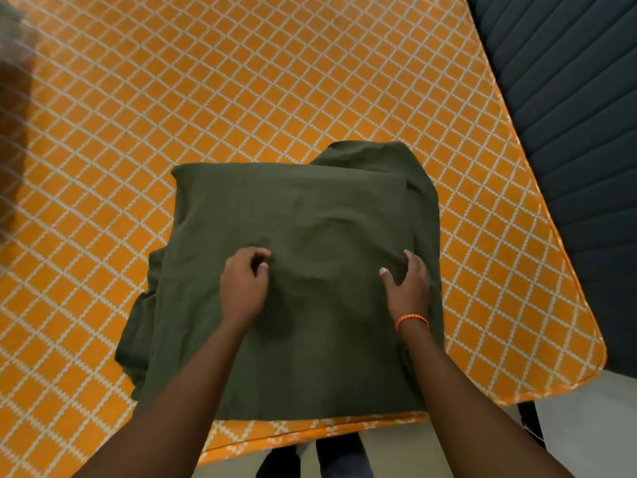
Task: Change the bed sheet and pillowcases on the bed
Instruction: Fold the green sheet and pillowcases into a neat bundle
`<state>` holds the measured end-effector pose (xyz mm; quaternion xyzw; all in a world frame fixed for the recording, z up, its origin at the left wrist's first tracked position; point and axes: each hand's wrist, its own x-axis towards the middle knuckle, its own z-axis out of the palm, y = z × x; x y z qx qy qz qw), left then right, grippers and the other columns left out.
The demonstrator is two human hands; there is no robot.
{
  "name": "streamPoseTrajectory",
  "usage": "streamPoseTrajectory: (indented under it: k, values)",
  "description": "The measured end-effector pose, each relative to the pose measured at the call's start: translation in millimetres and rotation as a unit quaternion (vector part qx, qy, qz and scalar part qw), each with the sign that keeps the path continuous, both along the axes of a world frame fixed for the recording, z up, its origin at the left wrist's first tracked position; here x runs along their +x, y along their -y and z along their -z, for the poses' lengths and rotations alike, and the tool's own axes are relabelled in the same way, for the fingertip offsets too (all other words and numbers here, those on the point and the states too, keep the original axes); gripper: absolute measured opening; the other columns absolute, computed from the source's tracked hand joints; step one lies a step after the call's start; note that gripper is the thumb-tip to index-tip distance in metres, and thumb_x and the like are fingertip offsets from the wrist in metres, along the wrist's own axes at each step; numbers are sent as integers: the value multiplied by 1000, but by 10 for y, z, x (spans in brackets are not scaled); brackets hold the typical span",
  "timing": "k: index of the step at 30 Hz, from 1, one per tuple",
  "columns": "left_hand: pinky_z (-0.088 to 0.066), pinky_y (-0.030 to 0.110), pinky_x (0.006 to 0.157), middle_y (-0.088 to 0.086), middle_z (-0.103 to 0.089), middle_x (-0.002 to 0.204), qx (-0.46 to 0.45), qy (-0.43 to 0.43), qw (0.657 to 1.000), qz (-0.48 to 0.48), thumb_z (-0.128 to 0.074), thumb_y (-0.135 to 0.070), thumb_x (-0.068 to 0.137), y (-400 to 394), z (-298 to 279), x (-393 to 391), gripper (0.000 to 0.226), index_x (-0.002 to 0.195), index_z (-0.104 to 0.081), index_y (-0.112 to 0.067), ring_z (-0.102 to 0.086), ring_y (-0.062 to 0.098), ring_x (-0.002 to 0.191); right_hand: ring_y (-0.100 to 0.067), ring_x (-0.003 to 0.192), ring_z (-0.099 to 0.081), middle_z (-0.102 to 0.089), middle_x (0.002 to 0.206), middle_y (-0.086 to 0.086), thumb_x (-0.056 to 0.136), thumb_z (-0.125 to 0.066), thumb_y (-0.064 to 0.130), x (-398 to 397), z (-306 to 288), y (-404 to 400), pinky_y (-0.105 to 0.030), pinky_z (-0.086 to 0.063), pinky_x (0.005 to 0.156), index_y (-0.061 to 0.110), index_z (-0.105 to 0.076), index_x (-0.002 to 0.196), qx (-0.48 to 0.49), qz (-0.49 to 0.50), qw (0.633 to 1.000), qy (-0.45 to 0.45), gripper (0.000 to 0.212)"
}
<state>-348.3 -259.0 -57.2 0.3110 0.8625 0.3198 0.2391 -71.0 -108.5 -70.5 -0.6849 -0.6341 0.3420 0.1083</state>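
The folded green sheet [296,270] hides the bed [241,81] surface beneath it, and its lower layers show only as edges at its left and far-right sides. Left of the sheet, the bed runs off the frame edge. The far-left corner is blurred; you cannot identify the dark shape [13,81] there. Your forearms are cut off by the bottom edge.

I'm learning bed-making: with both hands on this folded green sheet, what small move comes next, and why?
Probably pinch the top layer and lift it to unfold. The green sheet lies folded on the orange mattress, and the left hand and right hand rest on it.
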Motion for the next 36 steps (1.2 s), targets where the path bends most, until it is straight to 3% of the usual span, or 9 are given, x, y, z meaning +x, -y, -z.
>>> streamPoseTrajectory:
  k: [5,11,15,21,23,26,30,34,36]
  values:
    - [-41,46,111,-7,-65,127,-7,-81,990,114,-67,-20,86,-779,158,483,26,110,-67,-29,-56,20,123,-29,155,-18,-15,170,-8,91,-66,59,3,364,-113,-48,-25,124,12,-17,163,-51,37,996,55,99]
    - [-22,54,125,-7,-55,142,-36,-117,977,175,-69,-29,91,-1373,362,726,37,127,-59,-30,-46,18,137,-32,153,-23,-19,169,-13,87,-70,58,-162,565,-426,-45,-25,122,12,-19,162,20,23,998,48,102]
    - [-16,55,127,-6,-49,150,-60,-154,962,216,-74,-42,86,-1928,497,490,64,143,-48,-30,-39,21,144,-29,156,-15,-8,171,-10,80,-78,58,-279,609,-1139,-41,-18,125,21,-14,164,62,-68,996,-10,113]
    - [9,61,126,-3,-18,172,-175,-125,932,293,-82,-67,72,-2765,687,157,122,165,-13,-30,-2,22,161,-21,157,18,21,170,-1,53,-86,75,-367,743,-2275,-45,1,127,31,3,165,-59,-250,965,52,150]
    - [15,64,124,-3,-8,174,-220,-126,910,327,-80,-74,68,-2921,789,104,126,165,-13,-30,5,23,162,-21,158,15,15,172,-2,56,-88,70,-435,843,-2399,-49,5,125,30,-20,162,-76,-272,957,66,131]
    - [12,68,122,-6,-5,174,-247,-139,887,364,-78,-66,78,-3048,883,111,88,152,-44,-33,6,23,161,-21,158,-13,-20,170,-4,77,-87,40,-594,961,-2349,-47,-2,126,20,-57,138,-34,-290,956,3,70]
    - [-24,53,123,-3,-41,164,-241,-79,884,394,-72,-44,92,-3226,686,111,49,138,-64,-30,-34,24,153,-21,111,-64,-70,116,-1,85,-79,28,-654,807,-2361,-42,-48,103,22,-65,112,-72,-249,959,-112,30]
    - [-55,42,93,6,-78,109,-227,229,896,307,-75,-26,92,-3332,367,-100,23,114,-78,-17,-72,31,107,-24,104,-72,-74,112,-5,93,-74,36,-589,532,-2551,-48,-58,93,20,-67,122,-298,-227,895,-241,34]
    - [-53,43,96,2,-76,119,-216,187,912,295,-76,-38,93,-3281,351,-140,30,117,-75,-19,-69,29,115,-25,106,-73,-75,114,-5,92,-76,39,-587,523,-2556,-44,-59,93,22,-66,127,-321,-219,890,-238,40]
